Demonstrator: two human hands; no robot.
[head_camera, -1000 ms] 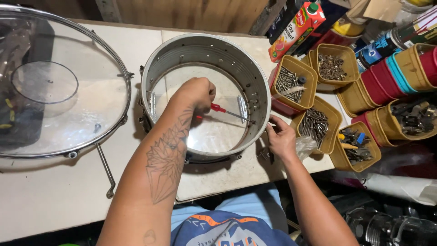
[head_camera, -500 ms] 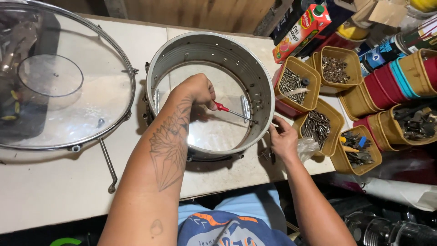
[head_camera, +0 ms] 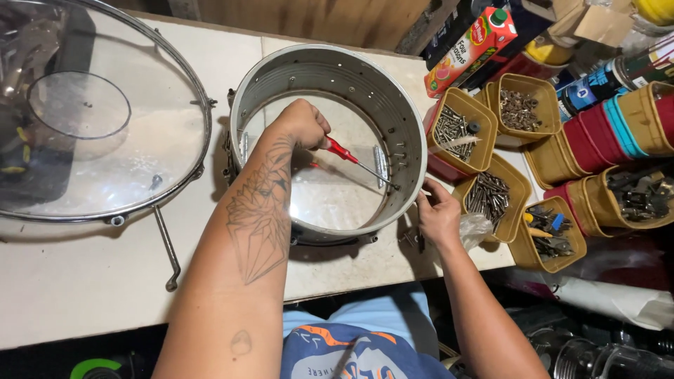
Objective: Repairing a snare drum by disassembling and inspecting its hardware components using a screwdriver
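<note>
Head view records left hand [head_camera: 303, 125] fisted around red screwdriver [head_camera: 351, 156] inside metal drum shell [head_camera: 330, 67], right hand [head_camera: 439, 214] gripping its outer wall.

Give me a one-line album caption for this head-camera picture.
Left hand works a red-handled screwdriver inside a metal drum shell; right hand steadies its outer wall.

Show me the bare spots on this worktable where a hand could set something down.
Bare table lies along the near edge, below the clear drumhead hoop and left of the left hand's forearm. A narrower strip lies behind the drum shell. Right is crowded: screw tubs beside the right hand.
</note>
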